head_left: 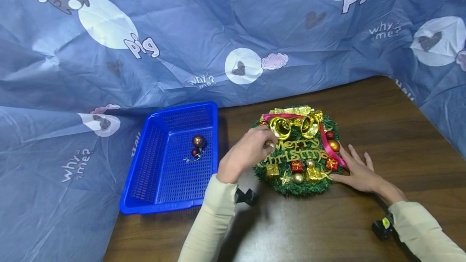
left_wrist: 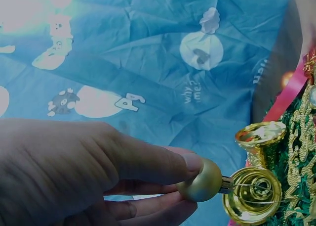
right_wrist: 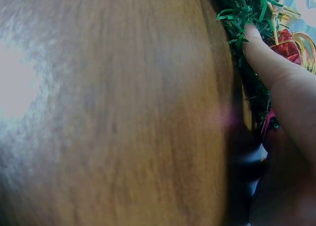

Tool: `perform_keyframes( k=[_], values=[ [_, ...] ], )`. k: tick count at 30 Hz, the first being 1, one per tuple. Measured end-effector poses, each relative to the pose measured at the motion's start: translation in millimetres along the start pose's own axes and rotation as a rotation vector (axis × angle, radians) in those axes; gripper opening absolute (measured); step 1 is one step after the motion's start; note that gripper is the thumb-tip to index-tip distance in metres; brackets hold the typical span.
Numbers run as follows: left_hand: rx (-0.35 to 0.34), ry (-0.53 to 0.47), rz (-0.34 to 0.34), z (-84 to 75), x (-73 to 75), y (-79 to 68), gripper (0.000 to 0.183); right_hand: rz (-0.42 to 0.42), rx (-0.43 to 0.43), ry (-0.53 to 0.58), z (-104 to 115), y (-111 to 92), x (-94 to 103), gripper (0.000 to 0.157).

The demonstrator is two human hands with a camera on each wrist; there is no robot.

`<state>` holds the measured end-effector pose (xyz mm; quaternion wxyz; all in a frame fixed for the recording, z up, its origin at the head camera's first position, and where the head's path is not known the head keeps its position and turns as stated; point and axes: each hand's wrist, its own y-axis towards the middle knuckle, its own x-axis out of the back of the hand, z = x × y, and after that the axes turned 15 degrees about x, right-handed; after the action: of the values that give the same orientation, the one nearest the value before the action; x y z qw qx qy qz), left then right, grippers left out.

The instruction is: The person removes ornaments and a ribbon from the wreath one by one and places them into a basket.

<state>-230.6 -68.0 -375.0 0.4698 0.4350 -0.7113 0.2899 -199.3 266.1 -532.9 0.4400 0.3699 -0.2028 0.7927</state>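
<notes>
My left hand [head_left: 249,148] pinches a gold Christmas ball [left_wrist: 207,181] between thumb and fingers at the left side of the wreath. In the left wrist view the ball's metal cap points at a shiny gold bell [left_wrist: 252,196]. The green Christmas wreath [head_left: 298,189] lies on the table, with gold "Merry Christmas" lettering [head_left: 296,144], bells, small gift boxes, balls and a pink ribbon [head_left: 327,144]. Against its right edge rests my right hand [head_left: 360,175], fingers spread. The right thumb [right_wrist: 266,58] touches the green tinsel close to a red gift box [right_wrist: 287,47].
A blue plastic basket [head_left: 216,144] stands left of the wreath. Inside it lie a brown ball [head_left: 198,140] and a small red ball [head_left: 195,152]. The wooden table [head_left: 320,229] meets a blue printed cloth [head_left: 189,43] at the back.
</notes>
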Motion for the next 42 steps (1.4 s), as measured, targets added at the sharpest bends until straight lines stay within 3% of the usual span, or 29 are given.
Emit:
perform_keyframes(
  k=[16,26,33,42],
  values=[
    [0.029,-0.06,-0.041,10.9,16.1,-6.3,0.014,-0.005,0.005,-0.001,-0.3,0.5,-1.1,0.1],
    [0.101,-0.075,-0.116,22.5,32.0,-11.8,0.014,0.001,0.0,0.007,-1.0,0.5,-1.1,0.1],
    [0.107,-0.108,-0.187,34.2,43.8,-17.9,0.014,-0.004,0.004,-0.001,-1.2,0.3,-1.2,0.1],
    [0.187,-0.183,-0.223,50.6,62.1,-25.4,0.014,-0.009,0.008,-0.003,-1.7,1.1,-1.2,0.101]
  ],
)
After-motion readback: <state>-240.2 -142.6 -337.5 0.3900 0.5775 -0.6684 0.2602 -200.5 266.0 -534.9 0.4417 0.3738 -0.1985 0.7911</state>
